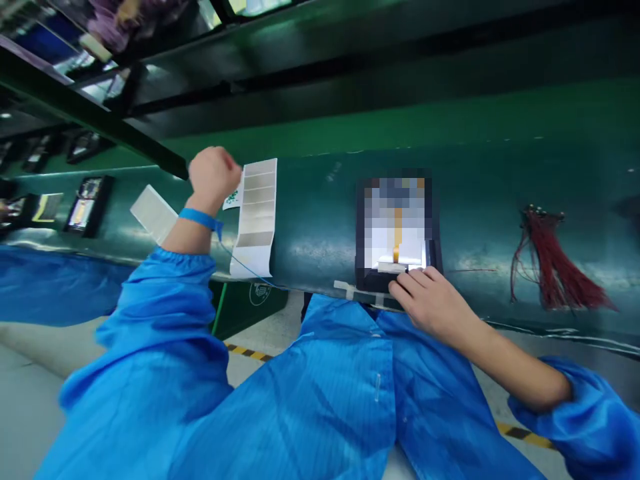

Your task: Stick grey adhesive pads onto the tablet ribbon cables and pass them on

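My left hand is raised above the bench with its fingers curled in. Whatever it may hold is hidden by the hand. Right beside it lies a long strip of pale rectangular labels with a white lower end. A blue band with a thin cord circles my left wrist. My right hand is closed over the lower right edge of a black-framed device. Its fingertips touch the frame near a small white strip. An orange ribbon cable runs down the device's bright middle; its upper part is pixelated.
A bundle of dark red wires lies on the green bench to the right. Another pale sheet is partly behind my left forearm. Farther left stands a second black-framed device. A dark bar slants across the upper left.
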The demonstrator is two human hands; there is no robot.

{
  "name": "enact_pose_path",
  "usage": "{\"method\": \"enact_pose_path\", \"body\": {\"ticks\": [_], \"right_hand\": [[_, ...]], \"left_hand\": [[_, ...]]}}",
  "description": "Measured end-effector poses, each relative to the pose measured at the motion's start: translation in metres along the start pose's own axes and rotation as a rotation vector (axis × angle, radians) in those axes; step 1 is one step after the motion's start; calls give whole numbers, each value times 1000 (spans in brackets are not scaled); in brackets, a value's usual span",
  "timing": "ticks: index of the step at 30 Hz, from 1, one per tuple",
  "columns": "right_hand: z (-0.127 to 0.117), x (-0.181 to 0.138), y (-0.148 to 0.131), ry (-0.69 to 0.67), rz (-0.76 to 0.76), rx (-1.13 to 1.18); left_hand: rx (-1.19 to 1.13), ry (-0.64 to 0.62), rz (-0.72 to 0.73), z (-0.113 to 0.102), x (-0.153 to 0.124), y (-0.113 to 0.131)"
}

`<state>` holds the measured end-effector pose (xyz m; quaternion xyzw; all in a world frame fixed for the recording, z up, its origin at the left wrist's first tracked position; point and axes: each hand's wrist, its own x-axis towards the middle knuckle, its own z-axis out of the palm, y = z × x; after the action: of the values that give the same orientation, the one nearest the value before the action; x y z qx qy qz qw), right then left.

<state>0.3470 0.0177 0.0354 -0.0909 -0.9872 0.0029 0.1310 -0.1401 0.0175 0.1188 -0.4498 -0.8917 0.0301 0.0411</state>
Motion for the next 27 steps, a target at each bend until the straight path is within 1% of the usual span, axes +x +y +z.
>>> {"method": "enact_pose_path", "body": {"ticks": [1, 2, 3, 5, 7, 8, 10, 12, 13, 14, 15, 16, 17, 18, 19, 22, 23, 24, 25, 27], "right_hand": [[1, 7, 5, -5, 8, -21], [4, 16, 13, -9, 19, -47], [7, 26, 24, -19, 38, -76], [15, 49, 60, -48, 104, -123], [27, 75, 110, -53, 205, -137], [33, 88, 139, -17, 262, -125], [44, 112, 199, 117, 414, -68], [51, 134, 247, 170, 515, -77], [53, 143, 264, 214, 561, -81], [54, 151, 274, 269, 601, -87], [54, 158, 276, 336, 638, -89], [55, 163, 271, 403, 666, -91], [56, 168, 259, 451, 670, -88], [57, 171, 240, 469, 649, -80], [58, 173, 216, 452, 603, -69], [55, 170, 129, 303, 374, 10], [51, 167, 101, 249, 300, 36], [46, 162, 75, 160, 211, 57], [41, 157, 53, 91, 132, 74], [31, 146, 22, -14, 17, 116]], "left_hand": [[11, 2, -3, 7, 0, -31], [13, -22, 28, 17, -1, -57], [6, -46, 64, 28, -3, -77], [-17, -89, 135, 50, -7, -103], [-42, -111, 178, 67, -9, -117], [-55, -122, 194, 72, -10, -121], [-82, -137, 214, 76, -11, -128], [-107, -120, 206, 76, -15, -133], [-120, -98, 188, 76, -18, -135], [-131, -68, 164, 75, -22, -135], [-139, -38, 136, 74, -28, -135], [-151, -6, 105, 73, -35, -133], [-168, 25, 71, 71, -43, -130], [-191, 52, 38, 69, -52, -127], [-220, 75, 8, 66, -61, -122], [-275, 86, -18, 54, -91, -102], [-260, 58, -8, 50, -100, -94], [-230, 10, -3, 47, -108, -86], [-190, -60, -8, 44, -117, -79], [-100, -235, -35, 42, -131, -68]]}}
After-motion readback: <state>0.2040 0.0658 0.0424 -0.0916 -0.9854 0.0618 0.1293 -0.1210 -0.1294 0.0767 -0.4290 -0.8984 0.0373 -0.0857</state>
